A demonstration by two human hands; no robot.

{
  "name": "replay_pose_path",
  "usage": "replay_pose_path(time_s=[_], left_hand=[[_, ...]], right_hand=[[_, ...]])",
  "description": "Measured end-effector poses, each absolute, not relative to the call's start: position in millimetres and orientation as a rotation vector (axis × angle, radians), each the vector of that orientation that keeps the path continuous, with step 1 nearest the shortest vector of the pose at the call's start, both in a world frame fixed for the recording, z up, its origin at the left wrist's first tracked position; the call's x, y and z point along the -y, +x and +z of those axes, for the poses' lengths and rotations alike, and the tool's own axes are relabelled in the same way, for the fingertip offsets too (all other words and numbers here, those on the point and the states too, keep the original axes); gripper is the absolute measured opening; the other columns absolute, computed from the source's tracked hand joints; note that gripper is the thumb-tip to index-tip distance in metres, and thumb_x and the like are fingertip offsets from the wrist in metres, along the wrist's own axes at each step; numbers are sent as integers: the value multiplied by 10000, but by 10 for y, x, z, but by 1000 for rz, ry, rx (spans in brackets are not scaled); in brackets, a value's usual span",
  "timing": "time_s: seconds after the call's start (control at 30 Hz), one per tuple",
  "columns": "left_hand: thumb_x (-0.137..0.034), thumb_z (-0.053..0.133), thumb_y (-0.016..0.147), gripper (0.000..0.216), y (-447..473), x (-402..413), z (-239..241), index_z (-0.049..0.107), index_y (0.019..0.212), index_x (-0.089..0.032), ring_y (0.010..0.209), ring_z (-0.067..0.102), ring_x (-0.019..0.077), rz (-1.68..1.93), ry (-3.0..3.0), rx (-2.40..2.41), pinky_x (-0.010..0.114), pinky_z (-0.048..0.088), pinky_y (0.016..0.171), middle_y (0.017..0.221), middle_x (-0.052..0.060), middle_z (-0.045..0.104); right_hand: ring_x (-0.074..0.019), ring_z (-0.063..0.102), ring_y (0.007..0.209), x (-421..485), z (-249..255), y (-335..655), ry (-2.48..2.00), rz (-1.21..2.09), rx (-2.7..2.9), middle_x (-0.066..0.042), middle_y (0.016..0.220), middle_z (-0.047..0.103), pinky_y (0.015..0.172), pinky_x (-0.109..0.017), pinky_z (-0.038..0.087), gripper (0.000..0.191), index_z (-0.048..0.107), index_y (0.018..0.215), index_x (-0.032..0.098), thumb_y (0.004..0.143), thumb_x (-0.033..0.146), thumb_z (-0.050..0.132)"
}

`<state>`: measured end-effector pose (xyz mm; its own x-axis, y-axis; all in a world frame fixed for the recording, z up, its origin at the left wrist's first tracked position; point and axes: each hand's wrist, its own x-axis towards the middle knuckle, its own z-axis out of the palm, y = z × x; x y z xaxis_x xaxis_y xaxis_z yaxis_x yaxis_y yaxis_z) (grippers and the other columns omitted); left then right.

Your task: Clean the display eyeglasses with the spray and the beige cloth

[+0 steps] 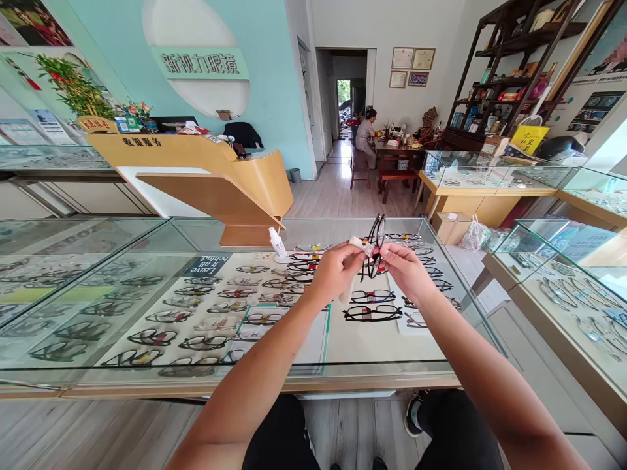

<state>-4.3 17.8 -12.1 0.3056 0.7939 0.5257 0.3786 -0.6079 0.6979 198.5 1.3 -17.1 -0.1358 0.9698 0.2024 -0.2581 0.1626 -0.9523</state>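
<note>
Above the glass counter, both my hands are closed on a pair of dark-framed eyeglasses (377, 228), turned on end with one lens above the other. A pale cloth (361, 244) is pinched in my left hand (337, 269), pressed near the middle of the frame. The fingertips of my right hand (404, 269) grip the frame from its right side. On the counter, left of my hands, stands a small white spray bottle (277, 244). Below my hands, black eyeglasses (372, 314) lie in the display among several rows of other frames.
The glass display counter (313, 369) spans the space before me, its front edge close to my knees. More glass cases (553, 313) stand at the right. Beyond are a wooden reception desk (259, 179) and a seated person (365, 134) at a table.
</note>
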Motion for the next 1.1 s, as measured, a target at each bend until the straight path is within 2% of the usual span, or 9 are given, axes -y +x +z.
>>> replay_pose_path(time_s=[0.27,0.4,0.57,0.67,0.87,1.1], left_hand=[[-321,590,1038,192,-235,-284,-59,701,919,-219,765,558,179,1396,2299,-1292,307,377,746,903,29,674],[-318,564,1058,196,-439,-386,0,722,996,-221,843,620,210,1490,2336,-1458,319,379,763,979,66,712],[-339,589,1053,208,-536,-432,52,754,1013,-218,899,670,226,1535,2316,-1532,323,419,793,1052,85,760],[-343,591,1055,220,-487,-418,47,769,1027,-216,938,707,230,1573,2262,-1473,326,477,850,1063,85,781],[-417,624,1052,271,-453,-439,-1,779,1168,-227,1173,733,279,1801,2047,-1513,408,532,1035,1224,97,798],[-558,767,945,402,-302,-360,-67,782,1172,-227,1136,744,287,1651,2045,-1298,409,563,980,1213,97,786]], right_hand=[[-220,663,931,-22,-182,2048,-770,1340,1249,-37,966,750,804,-328,490,316,685,850,250,853,529,832],[-214,662,918,-21,-163,2097,-837,1311,1277,-20,926,747,873,-335,481,275,684,856,247,858,490,811],[-193,639,876,-12,-121,2129,-887,1356,1312,-13,886,729,845,-323,452,204,725,808,234,889,414,778],[-200,673,903,2,-99,2121,-776,1447,1233,-9,906,739,864,-331,471,193,727,826,244,882,402,822],[-233,717,1017,33,-49,2117,-624,1511,1130,-25,1003,785,878,-353,510,282,695,840,271,860,469,895],[-205,683,971,43,-77,2101,-527,1560,1149,-28,1122,809,900,-356,502,214,702,891,282,928,430,853]])
